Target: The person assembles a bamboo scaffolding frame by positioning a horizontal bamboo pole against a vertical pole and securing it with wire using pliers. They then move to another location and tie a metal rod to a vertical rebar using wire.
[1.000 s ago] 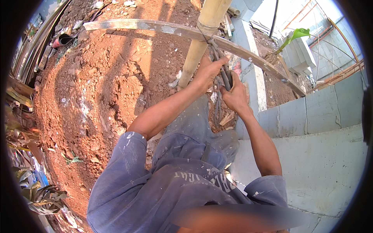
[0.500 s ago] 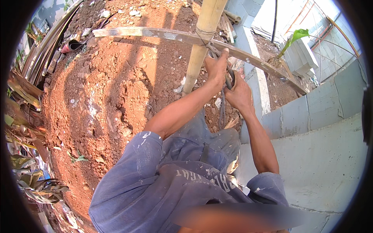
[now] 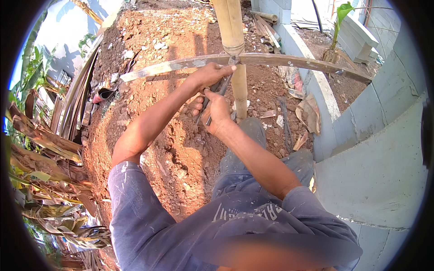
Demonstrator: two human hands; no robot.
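While my right hand (image 3: 217, 110) is closed round the lower part of a dark metal tool (image 3: 222, 86), my left hand (image 3: 210, 77) is half curled by its upper part, thumb out straight toward the bamboo pole (image 3: 241, 90). Can't tell if the left has a firm hold. Tool: two slim, hard bars, tilted, just left of the pole, upper end near where pole meets plank (image 3: 289, 59). Contact at the tip: can't tell.

Pole is round, smooth, straw-yellow, raised node ring just above the plank's upper edge. Plank is rough, flat, weathered timber with pale smears. Tie (image 3: 233, 59) at the crossing is dark and thin, too small to read.

Ground (image 3: 158, 108) is loose red soil, crumbly, lumpy. Along its right edge: stringy dark strands (image 3: 285, 122), crumpled brown sheet (image 3: 308, 115), then smooth grey block wall (image 3: 370, 158).

Vs half a second ago: both hands and tool have gone from right of the pole to left of it. View has swung too; pole stands more upright, plank sits more level. Strands now lie clear of my hands.
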